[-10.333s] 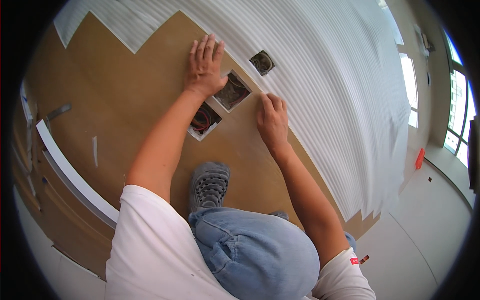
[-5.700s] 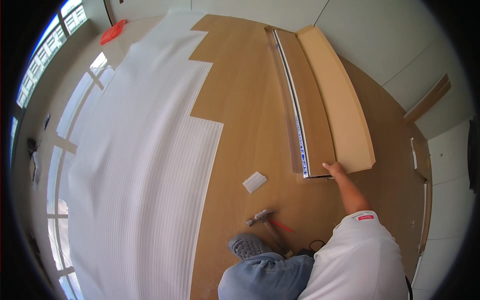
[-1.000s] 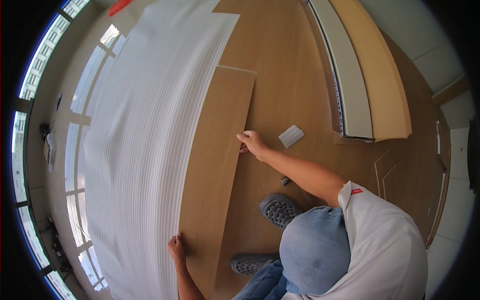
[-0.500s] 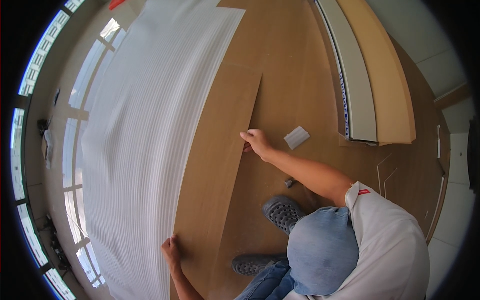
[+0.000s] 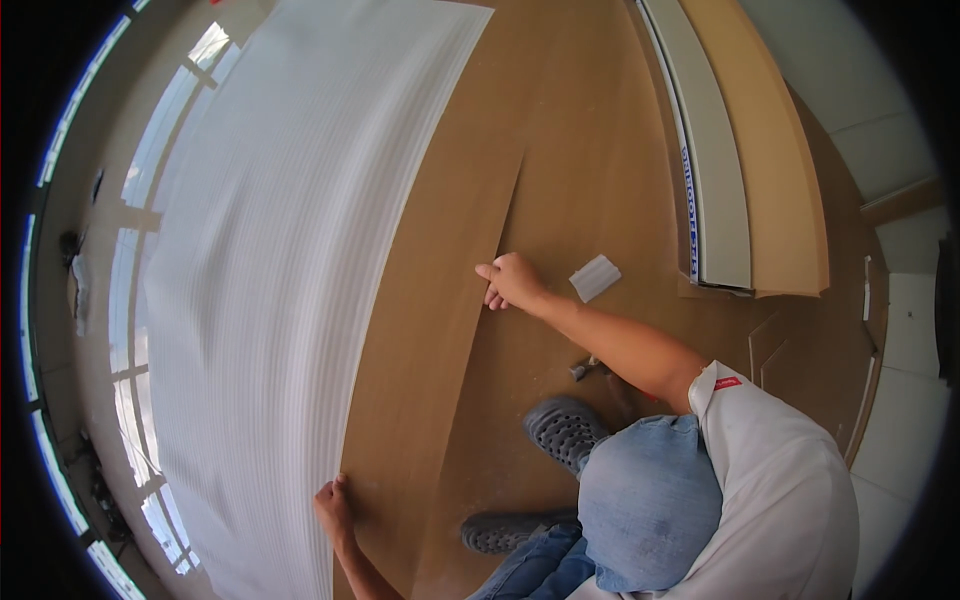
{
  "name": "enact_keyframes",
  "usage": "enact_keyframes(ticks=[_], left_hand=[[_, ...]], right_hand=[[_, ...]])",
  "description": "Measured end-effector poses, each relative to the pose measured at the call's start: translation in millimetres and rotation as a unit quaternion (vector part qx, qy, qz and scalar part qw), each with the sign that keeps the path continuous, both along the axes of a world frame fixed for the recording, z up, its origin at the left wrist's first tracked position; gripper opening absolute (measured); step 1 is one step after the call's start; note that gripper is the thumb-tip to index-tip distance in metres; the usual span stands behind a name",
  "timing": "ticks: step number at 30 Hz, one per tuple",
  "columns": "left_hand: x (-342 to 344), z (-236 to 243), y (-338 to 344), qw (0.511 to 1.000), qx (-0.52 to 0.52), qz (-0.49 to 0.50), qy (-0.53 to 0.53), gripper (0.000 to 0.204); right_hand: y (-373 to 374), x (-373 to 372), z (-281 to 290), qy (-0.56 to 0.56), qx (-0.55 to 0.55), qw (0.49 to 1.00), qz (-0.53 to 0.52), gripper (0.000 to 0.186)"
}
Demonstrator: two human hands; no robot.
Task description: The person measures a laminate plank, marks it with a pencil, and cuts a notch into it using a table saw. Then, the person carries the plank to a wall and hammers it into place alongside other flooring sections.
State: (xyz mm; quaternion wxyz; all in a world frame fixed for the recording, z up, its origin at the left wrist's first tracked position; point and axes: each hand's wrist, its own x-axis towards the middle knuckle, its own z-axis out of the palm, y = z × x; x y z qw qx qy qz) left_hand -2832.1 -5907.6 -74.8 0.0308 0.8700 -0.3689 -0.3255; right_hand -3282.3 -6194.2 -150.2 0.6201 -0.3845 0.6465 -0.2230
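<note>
My right hand [image 5: 512,282] pinches the raised right edge of a long brown cardboard sheet [image 5: 425,290], thumb on top and fingers curled at the edge. A dark shadow gap runs beneath that edge. A wide white ribbed sheet [image 5: 290,250] lies along the cardboard's left side. Nearer to me, my left hand [image 5: 335,508] is closed at the line where the white sheet meets the cardboard. Its thumb rests toward the cardboard, and what lies inside its fingers is hard to make out. A small white ribbed piece [image 5: 596,278] lies right of my right hand.
Long cream and tan boxes [image 5: 725,180] lie at the far right on brown flooring [image 5: 580,110]. A grey-headed tool [image 5: 583,368] lies partly under my right forearm. My grey clogs [image 5: 565,428] stand close to the sheet. Glossy tiles [image 5: 90,330] border the left.
My left hand has shifted slightly left along with the white sheet's near edge. My right hand keeps its pinch on the cardboard edge. More of the grey-headed tool shows under my forearm.
</note>
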Motion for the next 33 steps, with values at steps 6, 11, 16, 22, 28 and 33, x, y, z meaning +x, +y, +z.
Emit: enact_keyframes(ticks=[6, 11, 16, 22, 28, 33], left_hand=[[-15, -28, -6, 1.0, 0.009, -0.011, 0.007, 0.053], [29, -91, 35, 0.99, -0.051, -0.12, -0.056, 0.048], [11, -78, 9, 0.999, -0.019, 0.022, 0.017, 0.054], [11, -64, 1, 0.992, -0.031, -0.028, 0.121, 0.049], [2, -71, 25, 0.995, -0.048, -0.086, 0.009, 0.06], [-15, -61, -10, 0.995, 0.025, -0.082, 0.041, 0.062]], right_hand=[[-12, -7, 16, 0.107, -0.004, 0.99, 0.089, 0.045], [-16, 6, -1, 0.129, 0.034, 0.982, 0.134, 0.047], [-19, 4, 2, 0.143, 0.028, 0.981, 0.127, 0.046], [-17, 1, -6, 0.137, 0.023, 0.984, 0.111, 0.039], [-11, 17, -4, 0.167, -0.014, 0.975, 0.146, 0.04], [-4, -47, -21, 0.124, -0.102, 0.965, 0.207, 0.035]])
